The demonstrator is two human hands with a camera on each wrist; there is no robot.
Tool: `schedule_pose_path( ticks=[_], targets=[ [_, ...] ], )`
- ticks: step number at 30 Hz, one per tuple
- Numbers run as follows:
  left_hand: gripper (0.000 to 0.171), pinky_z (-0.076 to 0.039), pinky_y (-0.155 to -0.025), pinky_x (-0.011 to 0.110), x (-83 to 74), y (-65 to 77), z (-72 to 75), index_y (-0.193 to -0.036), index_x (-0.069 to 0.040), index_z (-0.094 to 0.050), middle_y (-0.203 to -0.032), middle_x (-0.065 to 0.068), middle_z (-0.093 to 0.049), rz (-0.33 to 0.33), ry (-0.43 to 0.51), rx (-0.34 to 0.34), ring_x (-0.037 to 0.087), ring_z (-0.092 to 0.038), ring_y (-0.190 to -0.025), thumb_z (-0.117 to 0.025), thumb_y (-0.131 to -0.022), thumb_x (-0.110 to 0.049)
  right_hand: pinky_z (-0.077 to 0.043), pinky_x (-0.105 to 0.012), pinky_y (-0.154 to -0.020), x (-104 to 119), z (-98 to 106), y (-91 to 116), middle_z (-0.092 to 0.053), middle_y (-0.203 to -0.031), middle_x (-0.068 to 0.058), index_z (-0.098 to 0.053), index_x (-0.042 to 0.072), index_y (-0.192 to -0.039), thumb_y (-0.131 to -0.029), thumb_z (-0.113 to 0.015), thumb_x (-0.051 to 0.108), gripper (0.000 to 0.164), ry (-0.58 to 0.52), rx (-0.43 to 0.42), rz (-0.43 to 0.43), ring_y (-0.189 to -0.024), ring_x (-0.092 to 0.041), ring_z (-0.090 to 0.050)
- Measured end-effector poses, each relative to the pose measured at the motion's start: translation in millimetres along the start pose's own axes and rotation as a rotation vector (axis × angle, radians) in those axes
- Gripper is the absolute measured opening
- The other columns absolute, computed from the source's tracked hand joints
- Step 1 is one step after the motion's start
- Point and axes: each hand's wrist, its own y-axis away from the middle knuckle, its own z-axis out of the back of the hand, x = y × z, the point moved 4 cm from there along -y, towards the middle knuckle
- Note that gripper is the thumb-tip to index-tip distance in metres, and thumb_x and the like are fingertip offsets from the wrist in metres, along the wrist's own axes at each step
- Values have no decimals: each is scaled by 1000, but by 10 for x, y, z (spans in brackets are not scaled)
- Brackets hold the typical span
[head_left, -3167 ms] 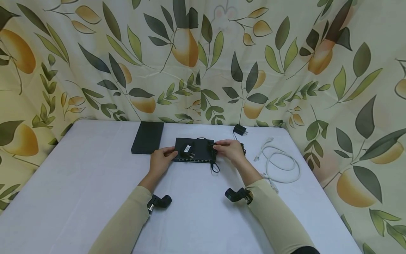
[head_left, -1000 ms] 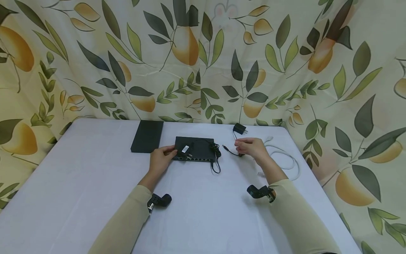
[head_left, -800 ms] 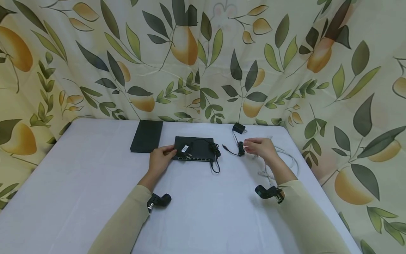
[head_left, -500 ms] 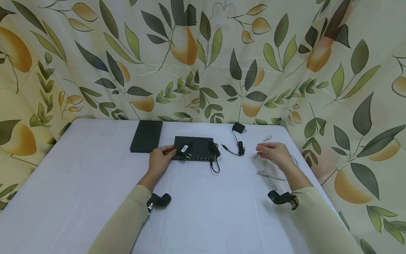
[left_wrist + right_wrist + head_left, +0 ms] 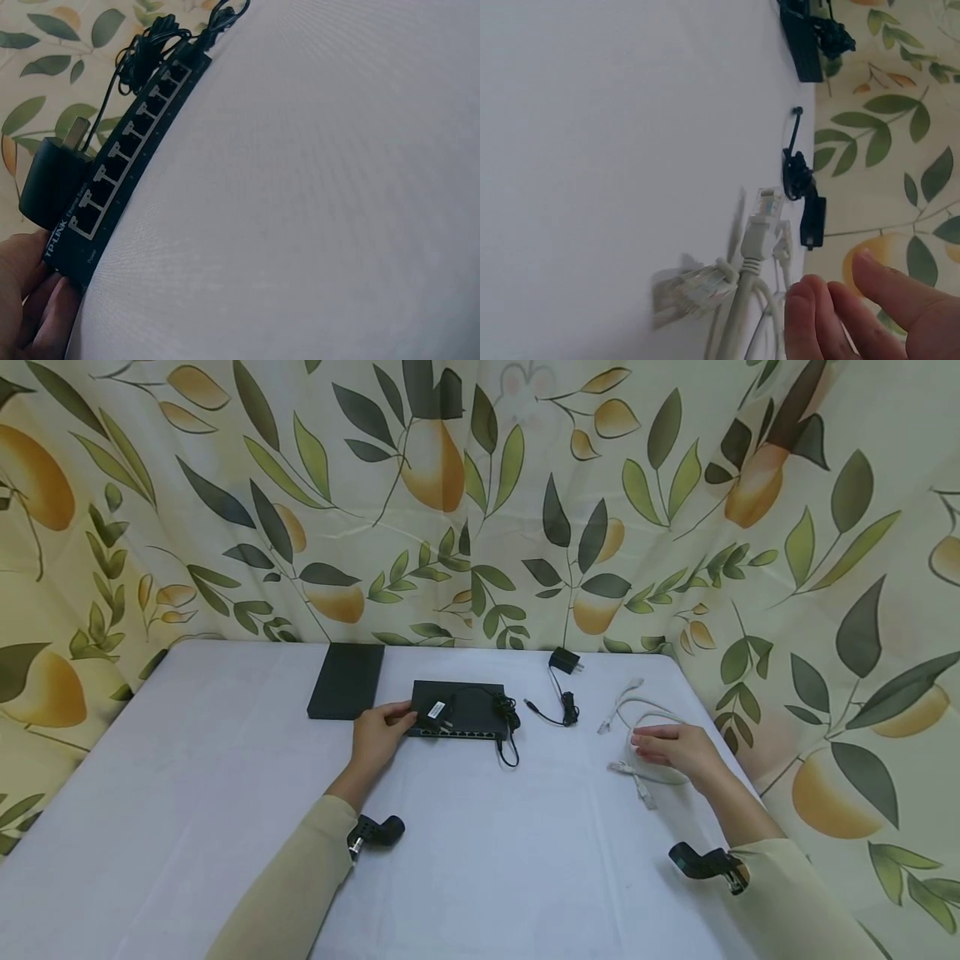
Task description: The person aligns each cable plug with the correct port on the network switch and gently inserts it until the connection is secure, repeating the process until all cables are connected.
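A black TP-LINK Ethernet switch (image 5: 471, 713) lies on the white table, its row of ports facing the person. My left hand (image 5: 377, 733) grips its left end, thumb above and fingers below in the left wrist view. On top of the switch rests a black power adapter (image 5: 51, 184) with its bundled cord (image 5: 507, 710) at the right end. Over the coiled white network cable (image 5: 645, 797) hovers my right hand (image 5: 681, 752), fingers relaxed and thumb apart. Its clear plug (image 5: 763, 225) stands out beside the fingers in the right wrist view.
A second black power adapter (image 5: 565, 660) with a tied cord (image 5: 570, 708) lies at the back, between switch and white cable. Left of the switch is a flat black box (image 5: 347, 682). Behind the table hangs a leaf-and-fruit patterned curtain (image 5: 300, 527).
My right hand has left the switch's right end, touched the second adapter's cord bundle, then moved right and nearer to the white cable. The left hand stays on the switch.
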Motion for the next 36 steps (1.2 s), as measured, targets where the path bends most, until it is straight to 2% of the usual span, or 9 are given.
schedule_pose_path(
  ticks=[2, 5, 9, 11, 16, 20, 23, 28, 36],
  targets=[
    [28, -54, -76, 27, 2, -1, -3, -119, -8, -71, -110, 10, -73, 1, 0, 2, 21, -67, -94, -71, -92, -18, -56, -20, -78, -40, -6, 33, -68, -120, -22, -57, -11, -130, -97, -64, 26, 49, 34, 1, 5, -91, -10, -71],
    [29, -54, -77, 29, 3, 0, -2, -119, -8, -71, -111, 10, -73, 3, -3, 1, 21, -67, -95, -71, -92, -18, -56, -32, -86, -89, -18, 79, -68, -120, -23, -59, -9, -128, -95, -67, 26, 48, 94, -3, 9, -93, -14, -71],
    [29, -54, -79, 31, 6, -6, 3, -119, -9, -71, -112, 10, -73, 5, -6, -1, 21, -67, -95, -71, -92, -18, -47, -52, -96, -144, -42, 123, -68, -119, -23, -62, -7, -125, -93, -70, 26, 47, 162, -7, 10, -105, -28, -68],
    [29, -54, -78, 31, 8, -5, 3, -119, -9, -71, -112, 10, -73, 6, -6, 2, 21, -67, -95, -71, -92, -18, -46, -55, -96, -158, -57, 140, -68, -118, -24, -64, -7, -123, -91, -72, 26, 46, 181, -16, 16, -112, -36, -64],
    [29, -55, -78, 31, 11, -1, 0, -119, -8, -71, -111, 11, -73, 1, -6, 1, 21, -67, -94, -70, -92, -18, -52, -46, -89, -182, -113, 149, -74, -104, -19, -67, -8, -115, -87, -76, 17, 39, 206, -47, 39, -107, -37, -66],
    [28, -55, -78, 31, 7, 0, 0, -119, -7, -71, -111, 11, -73, -7, -3, -2, 21, -67, -94, -70, -93, -18, -53, -47, -84, -188, -144, 147, -76, -92, -15, -71, -7, -108, -84, -78, 12, 32, 266, -89, 64, -99, -35, -69],
    [28, -54, -77, 30, -2, -3, -1, -119, -8, -71, -111, 11, -73, -9, -1, 0, 21, -67, -94, -70, -93, -18, -53, -49, -82, -160, -157, 159, -75, -93, -17, -73, -6, -104, -83, -78, 10, 27, 313, -127, 95, -98, -38, -68],
    [28, -54, -77, 29, -7, -3, 2, -119, -8, -71, -112, 11, -73, -7, 7, 4, 21, -67, -94, -70, -93, -18, -55, -41, -74, -91, -184, 184, -73, -97, -22, -74, -6, -99, -83, -77, 6, 21, 339, -157, 140, -92, -37, -68],
    [29, -54, -78, 30, 0, 8, 5, -119, -8, -71, -112, 11, -73, -11, 0, 6, 21, -67, -95, -70, -93, -19, -50, -28, -68, -95, -207, 187, -73, -94, -20, -74, -5, -97, -83, -76, 5, 18, 345, -148, 179, -88, -32, -68]
  ],
)
